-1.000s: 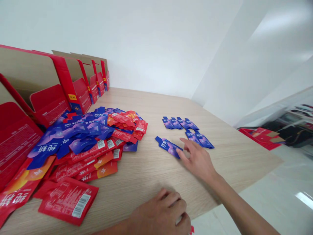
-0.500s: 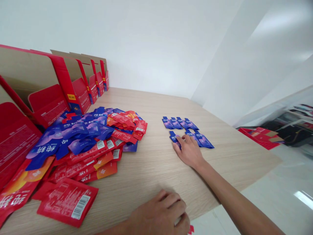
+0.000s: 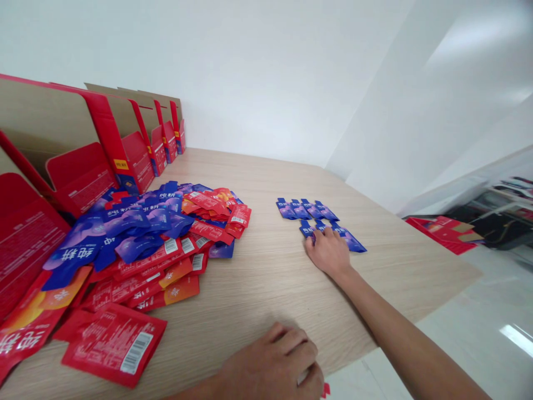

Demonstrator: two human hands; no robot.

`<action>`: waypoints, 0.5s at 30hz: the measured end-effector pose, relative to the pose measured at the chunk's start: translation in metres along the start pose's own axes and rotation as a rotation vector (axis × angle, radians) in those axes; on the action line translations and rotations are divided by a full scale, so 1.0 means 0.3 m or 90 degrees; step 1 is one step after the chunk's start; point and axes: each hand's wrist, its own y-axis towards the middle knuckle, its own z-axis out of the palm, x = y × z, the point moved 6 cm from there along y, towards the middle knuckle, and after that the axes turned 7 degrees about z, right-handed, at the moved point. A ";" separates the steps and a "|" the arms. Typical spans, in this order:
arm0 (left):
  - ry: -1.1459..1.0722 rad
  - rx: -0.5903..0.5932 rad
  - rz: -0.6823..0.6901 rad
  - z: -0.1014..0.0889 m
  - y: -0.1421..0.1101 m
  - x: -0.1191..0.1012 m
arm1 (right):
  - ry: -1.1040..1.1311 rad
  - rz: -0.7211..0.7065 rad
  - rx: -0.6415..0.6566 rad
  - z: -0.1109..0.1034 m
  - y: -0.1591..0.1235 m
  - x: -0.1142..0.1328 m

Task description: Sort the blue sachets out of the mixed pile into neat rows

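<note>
My right hand [image 3: 328, 251] lies over the left end of the nearer row of blue sachets, its bent fingers pressed on a blue sachet [image 3: 307, 229] and covering its lower part. Beside that one, two more blue sachets, such as the rightmost one [image 3: 352, 241], overlap side by side. Just behind them is a second row of blue sachets [image 3: 300, 210]. My left hand [image 3: 277, 364] rests near the table's front edge with its fingers curled. What it holds, if anything, is hidden.
On the left, a heap of blue sachets [image 3: 137, 219] and red sachets [image 3: 114, 341] spreads over the wooden table [image 3: 233, 311]. Open red boxes [image 3: 137, 155] line up behind it. A red carton [image 3: 443, 233] stands beyond the table's right edge; a white wall rises at the back.
My right hand has slid the blue sachet rightward from beside the heap to the left end of the nearer row. My left hand has stayed in place.
</note>
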 end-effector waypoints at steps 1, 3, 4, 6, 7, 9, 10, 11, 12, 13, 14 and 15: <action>-0.001 -0.001 0.001 0.000 0.001 -0.001 | 0.000 0.000 0.001 0.001 0.002 0.001; -0.004 -0.010 0.000 -0.002 0.002 -0.001 | 0.001 0.000 0.005 0.002 0.006 0.002; -0.006 -0.015 -0.003 -0.004 0.002 -0.001 | 0.001 0.000 0.007 0.003 0.007 0.001; -0.008 -0.022 -0.007 -0.008 0.004 0.000 | -0.001 0.002 0.011 0.004 0.009 -0.001; -0.008 -0.024 -0.007 -0.010 0.005 0.001 | -0.004 0.004 0.011 0.003 0.009 -0.002; -0.005 -0.033 -0.009 -0.014 0.009 0.004 | -0.004 -0.001 0.001 -0.009 0.007 0.007; -0.004 -0.041 -0.010 -0.017 0.011 0.005 | 0.006 -0.015 -0.010 -0.020 0.006 0.022; -0.004 -0.050 -0.009 -0.021 0.013 0.006 | 0.031 -0.039 -0.022 -0.035 0.003 0.046; -0.004 -0.059 -0.008 -0.023 0.015 0.007 | 0.076 -0.077 -0.032 -0.055 0.000 0.082; -0.004 -0.068 -0.008 -0.025 0.016 0.007 | 0.141 -0.126 -0.038 -0.079 -0.005 0.129; -0.002 -0.074 -0.008 -0.025 0.016 0.008 | 0.223 -0.185 -0.037 -0.107 -0.011 0.186; 0.001 -0.081 -0.009 -0.024 0.015 0.007 | 0.310 -0.247 -0.030 -0.141 -0.019 0.251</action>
